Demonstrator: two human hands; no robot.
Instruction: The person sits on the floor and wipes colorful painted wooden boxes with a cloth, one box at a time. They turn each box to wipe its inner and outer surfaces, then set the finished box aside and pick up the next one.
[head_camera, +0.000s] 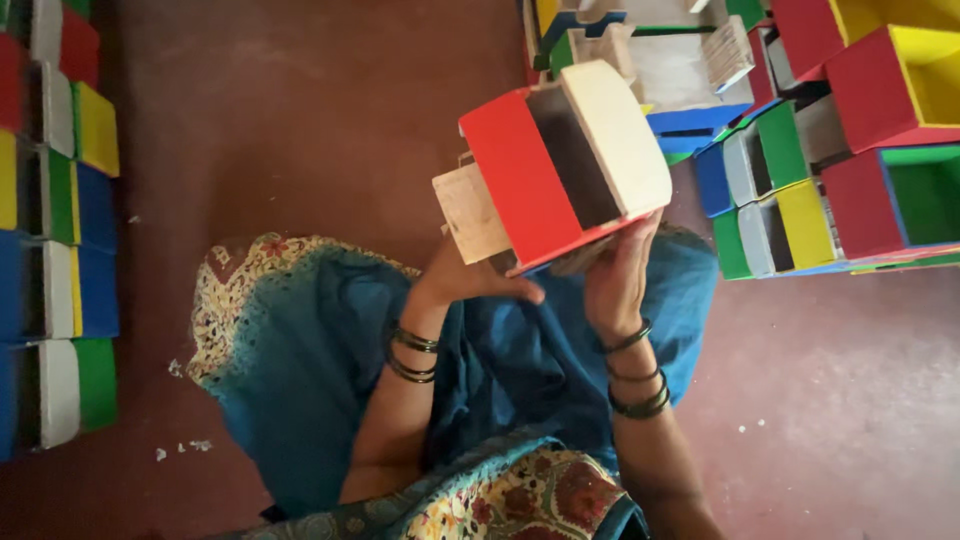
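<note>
Around you, the dark red floor (300, 130) carries rows of painted wooden boxes (870, 170). You hold a red, dark brown and cream wooden box (560, 165) above your lap: left hand (470, 275) cups its underside, right hand (615, 275) fingers (640, 235) press flat against its lower edge.

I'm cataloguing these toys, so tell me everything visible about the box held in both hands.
The box looks like painted wood: a red side, a cream curved panel, a dark slot between them, and a bare wooden piece jutting at its left. It is tilted, held above the lap. The left hand supports it from below; the right hand grips its lower right edge.
</note>
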